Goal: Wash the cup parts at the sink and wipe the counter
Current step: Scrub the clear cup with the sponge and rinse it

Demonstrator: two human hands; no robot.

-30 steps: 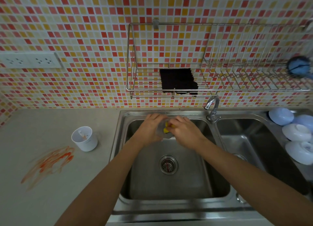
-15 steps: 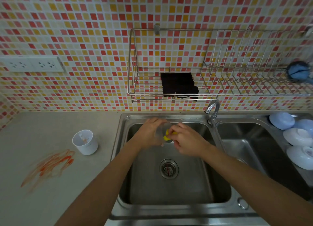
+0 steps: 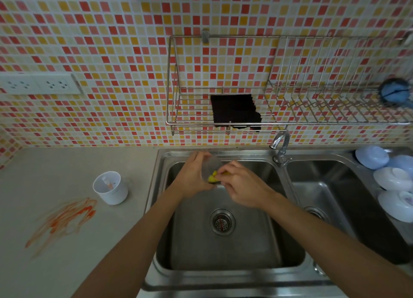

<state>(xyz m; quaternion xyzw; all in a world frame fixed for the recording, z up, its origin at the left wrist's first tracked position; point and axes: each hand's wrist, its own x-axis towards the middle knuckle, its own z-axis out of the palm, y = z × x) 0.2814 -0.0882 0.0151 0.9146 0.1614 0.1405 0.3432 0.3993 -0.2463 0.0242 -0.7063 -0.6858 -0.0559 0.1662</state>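
Note:
Over the left basin of the steel sink, my left hand grips a clear cup part on its side. My right hand pushes a yellow sponge into the cup part's open end. A white cup stands upright on the grey counter to the left of the sink, with a little orange residue inside. An orange smear lies on the counter in front of the white cup.
A tap stands between the two basins. A wire wall rack above holds a dark cloth and a blue scrubber. Several white and pale blue bowls lie upside down at the right. Wall sockets sit at the left.
Both hands stay over the left basin with the cup part and sponge. The right hand has shifted slightly, working the sponge in the cup's opening. The camera tilted a little.

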